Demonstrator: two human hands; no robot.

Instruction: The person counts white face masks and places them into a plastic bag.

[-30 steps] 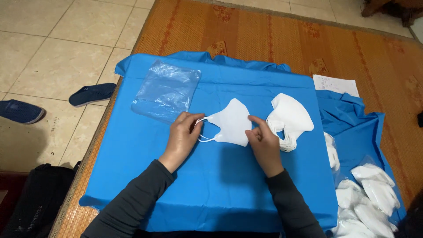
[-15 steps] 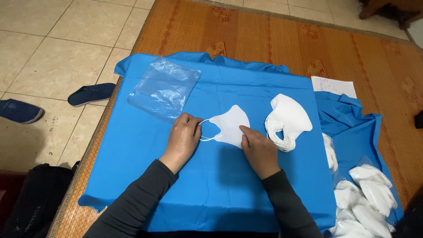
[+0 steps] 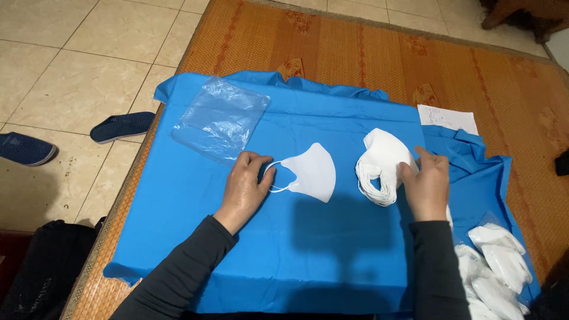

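Observation:
A single folded white face mask (image 3: 311, 172) lies flat on the blue cloth (image 3: 284, 249). My left hand (image 3: 248, 184) rests on the cloth at the mask's left end, fingertips on its ear loop. My right hand (image 3: 425, 185) has its fingers on the right side of a stack of folded white masks (image 3: 379, 166), to the right of the single mask. A clear plastic bag (image 3: 220, 117) lies flat at the cloth's upper left, just above my left hand.
More bagged white masks (image 3: 498, 266) are heaped at the lower right. A white paper sheet (image 3: 447, 117) lies on the woven orange mat (image 3: 367, 53). Dark slippers (image 3: 121, 125) sit on the tiled floor at left; a black bag (image 3: 47, 266) is at lower left.
My right hand has left the single mask and moved right onto the stack of masks. The single mask now lies folded flat. My left hand stays at its ear loop.

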